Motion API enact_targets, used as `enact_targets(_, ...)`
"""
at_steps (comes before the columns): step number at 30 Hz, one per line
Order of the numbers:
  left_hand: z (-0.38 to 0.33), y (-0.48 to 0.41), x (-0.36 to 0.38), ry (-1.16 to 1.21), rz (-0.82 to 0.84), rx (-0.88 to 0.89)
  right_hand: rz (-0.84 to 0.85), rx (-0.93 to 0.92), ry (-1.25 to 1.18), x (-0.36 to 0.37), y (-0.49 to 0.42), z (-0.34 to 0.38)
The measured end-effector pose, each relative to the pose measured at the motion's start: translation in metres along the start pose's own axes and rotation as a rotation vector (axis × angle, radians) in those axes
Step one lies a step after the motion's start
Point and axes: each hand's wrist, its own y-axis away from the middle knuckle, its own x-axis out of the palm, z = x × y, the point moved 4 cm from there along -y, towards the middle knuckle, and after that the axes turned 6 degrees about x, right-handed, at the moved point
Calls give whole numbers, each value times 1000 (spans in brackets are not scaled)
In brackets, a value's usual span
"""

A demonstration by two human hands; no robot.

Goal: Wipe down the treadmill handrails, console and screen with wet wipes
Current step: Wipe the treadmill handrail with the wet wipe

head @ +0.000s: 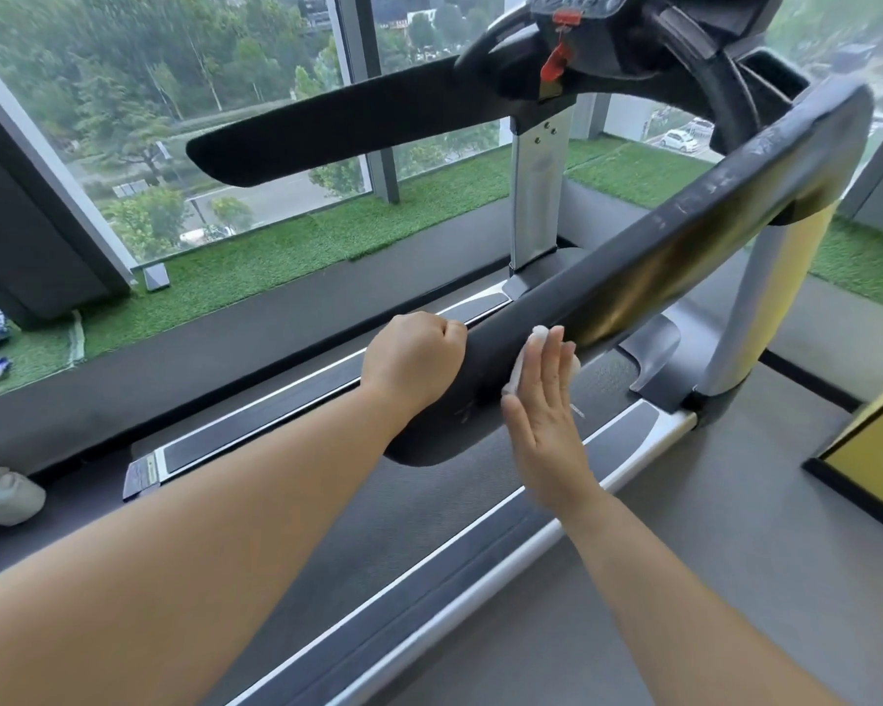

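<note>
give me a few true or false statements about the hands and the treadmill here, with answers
1. The right hand presses a white wipe against the near handrail. True.
2. The left hand wipes the far handrail. False: it grips the near handrail, beside the right hand, and nothing touches the far handrail.
3. A red safety clip hangs below the console. True.
4. The right hand is balled into a fist around the wipe. False: its fingers are straight and lie flat on the wipe.
</note>
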Motion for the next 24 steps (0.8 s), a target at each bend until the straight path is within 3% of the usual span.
enact_targets(3, 0, 0, 1, -5, -2, 8, -4, 78, -110, 11, 6, 25)
enact_targets(7, -1, -1, 0, 1, -5, 24, 64, -220, 97, 26, 30, 28)
enact_targets(9, 0, 0, -1, 5, -1, 26, 40, -257, 177, 16, 20, 10)
enact_targets(11, 3, 1, 0, 24, 37, 15, 29, -95, 121, 1, 5, -4)
enact_targets(14, 6, 0, -2, 95, 141, -9, -3, 181, -151, -6, -4, 0)
enact_targets(16, 8, 2, -6, 127, 231, -30, 21, 146, -199, 3, 5, 21)
enact_targets(20, 28, 24, -15, 107, 336, -92, 112, -58, -13, 20, 24, 19)
enact_targets(22, 42, 36, -17, 167, 307, -156, 88, -44, 8, 10, 13, 5)
enact_targets(24, 49, 43, -14, 283, 240, -204, 17, 113, -167, -1, -1, -1)
